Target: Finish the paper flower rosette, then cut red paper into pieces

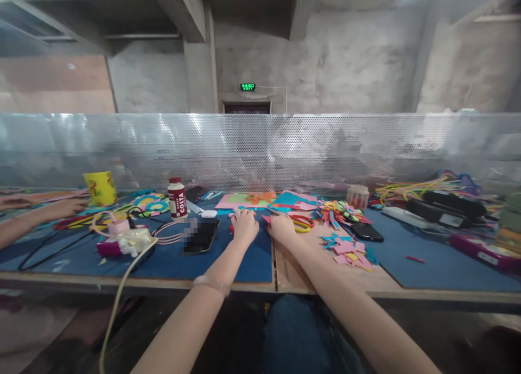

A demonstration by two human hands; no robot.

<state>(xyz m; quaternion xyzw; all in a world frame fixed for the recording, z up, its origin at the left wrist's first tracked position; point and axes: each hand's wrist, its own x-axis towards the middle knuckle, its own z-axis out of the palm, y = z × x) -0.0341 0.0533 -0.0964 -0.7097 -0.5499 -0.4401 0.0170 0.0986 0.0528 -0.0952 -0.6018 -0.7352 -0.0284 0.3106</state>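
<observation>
My left hand (245,226) rests palm down at the blue mat, fingers stretched forward by the edge of some blue paper (226,211). A small red bit shows at its outer side. Just to the right, my right hand (283,230) is closed, with a piece of red paper (266,219) at its fingertips. Beyond its knuckles lie yellow and red loops (302,224), which look like scissor handles. Pink and orange sheets (244,200) and a blue sheet (291,199) are spread behind both hands. What lies under my fingers is hidden.
Cut paper scraps (352,252) and a black phone (366,232) are on the right. Left stand a Costa bottle (177,199), another phone (201,235), a plugged adapter (130,242) with cables and a yellow cup (100,188). Another person's hand (67,207) is far left. A perforated metal screen (260,151) backs the table.
</observation>
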